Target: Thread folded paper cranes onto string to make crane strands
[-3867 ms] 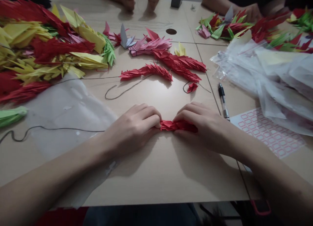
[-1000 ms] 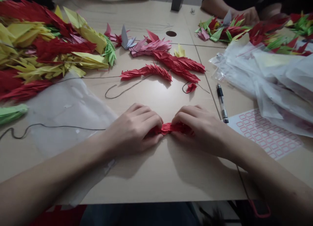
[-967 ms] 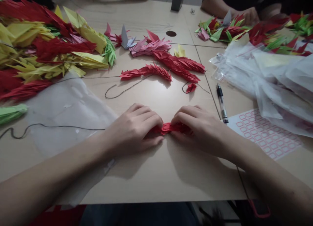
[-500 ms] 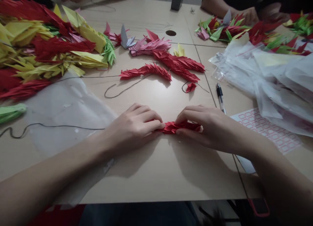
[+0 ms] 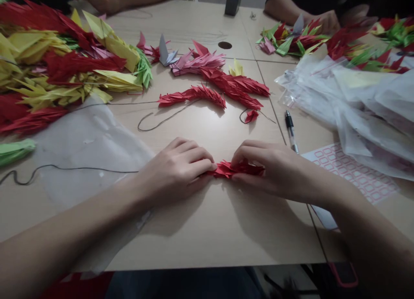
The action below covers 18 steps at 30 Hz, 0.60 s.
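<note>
Between my two hands lies a string of folded red paper cranes (image 5: 223, 169), low over the table near its front edge. The fingers of my left hand (image 5: 186, 166) pinch its left end. My right hand (image 5: 261, 163) grips the right end between thumb and fingers, which hide part of it. A dark cord (image 5: 87, 167) runs out leftward from under my left hand. Beyond my hands lie another red paper string (image 5: 192, 94), two longer crossing red ones (image 5: 236, 85) and a small loose red piece (image 5: 251, 116) by a cord loop.
Yellow, red and green paper strings (image 5: 64, 70) are heaped at the left by a clear plastic sheet (image 5: 87, 139). On the right are plastic bags (image 5: 355, 100), a pen (image 5: 291, 130) and a label sheet (image 5: 352, 174). Other people's hands (image 5: 326, 23) work across the table.
My hands and the red string stay almost in place, with only a slight shift of the fingers on the right. The other person's hand at the top left shows more.
</note>
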{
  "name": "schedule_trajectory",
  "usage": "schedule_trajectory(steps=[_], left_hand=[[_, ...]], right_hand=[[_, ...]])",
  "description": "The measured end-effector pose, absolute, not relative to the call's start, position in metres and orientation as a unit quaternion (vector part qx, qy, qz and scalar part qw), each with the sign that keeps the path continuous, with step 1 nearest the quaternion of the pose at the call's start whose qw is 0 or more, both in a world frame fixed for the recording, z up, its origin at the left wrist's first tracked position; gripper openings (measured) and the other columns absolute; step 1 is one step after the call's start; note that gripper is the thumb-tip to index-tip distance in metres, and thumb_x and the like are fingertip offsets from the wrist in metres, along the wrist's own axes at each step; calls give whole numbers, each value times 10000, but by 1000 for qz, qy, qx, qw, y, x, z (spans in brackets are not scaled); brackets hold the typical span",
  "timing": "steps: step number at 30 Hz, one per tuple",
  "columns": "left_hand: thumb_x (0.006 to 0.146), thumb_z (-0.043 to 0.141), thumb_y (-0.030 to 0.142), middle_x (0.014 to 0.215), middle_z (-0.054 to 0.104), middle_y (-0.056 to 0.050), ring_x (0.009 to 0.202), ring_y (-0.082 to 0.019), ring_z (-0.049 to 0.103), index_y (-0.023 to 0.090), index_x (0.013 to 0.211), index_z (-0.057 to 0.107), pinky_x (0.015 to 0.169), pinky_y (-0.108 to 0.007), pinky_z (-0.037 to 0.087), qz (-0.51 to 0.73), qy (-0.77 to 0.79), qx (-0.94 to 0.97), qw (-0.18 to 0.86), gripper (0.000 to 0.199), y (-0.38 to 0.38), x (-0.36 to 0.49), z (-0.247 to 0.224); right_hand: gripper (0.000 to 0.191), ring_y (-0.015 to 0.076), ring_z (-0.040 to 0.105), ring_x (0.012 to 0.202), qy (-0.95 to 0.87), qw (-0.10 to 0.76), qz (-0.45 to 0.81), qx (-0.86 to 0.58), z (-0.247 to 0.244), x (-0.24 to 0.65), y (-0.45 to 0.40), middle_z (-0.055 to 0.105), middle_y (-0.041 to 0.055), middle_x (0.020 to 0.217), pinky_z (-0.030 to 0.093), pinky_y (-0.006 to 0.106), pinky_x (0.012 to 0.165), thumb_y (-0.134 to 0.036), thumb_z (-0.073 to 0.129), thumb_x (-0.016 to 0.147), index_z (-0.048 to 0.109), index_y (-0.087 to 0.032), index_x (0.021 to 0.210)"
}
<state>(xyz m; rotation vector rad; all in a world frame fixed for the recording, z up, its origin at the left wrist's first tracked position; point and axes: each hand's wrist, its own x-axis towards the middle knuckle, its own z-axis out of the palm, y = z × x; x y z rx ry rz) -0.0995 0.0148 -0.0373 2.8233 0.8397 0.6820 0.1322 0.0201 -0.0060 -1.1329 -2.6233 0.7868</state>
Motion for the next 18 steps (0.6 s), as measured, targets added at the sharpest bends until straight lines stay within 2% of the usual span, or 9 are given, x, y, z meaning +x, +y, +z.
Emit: schedule_trajectory(steps=[5,18], left_hand=[[871,557,225,875,707,-25,799,-151,606,174,821,652,779,-308,414,224,279,932,62,119,15,-99,-35],[885,535,238,838,698,-30,784,-153,601,176,786,646,778,-315,420,224,294,926,74,161,15,-100,-36]], right_hand=[[27,119,520,678,-892,80,259,-362,-5,132,19,576,25,811,377,224,585,-197,610,835,621,-174,841],[140,126,527,698,-910,114,243,-316,-2,134,16,569,51,851,418,257,647,-123,571,833,695,-185,850]])
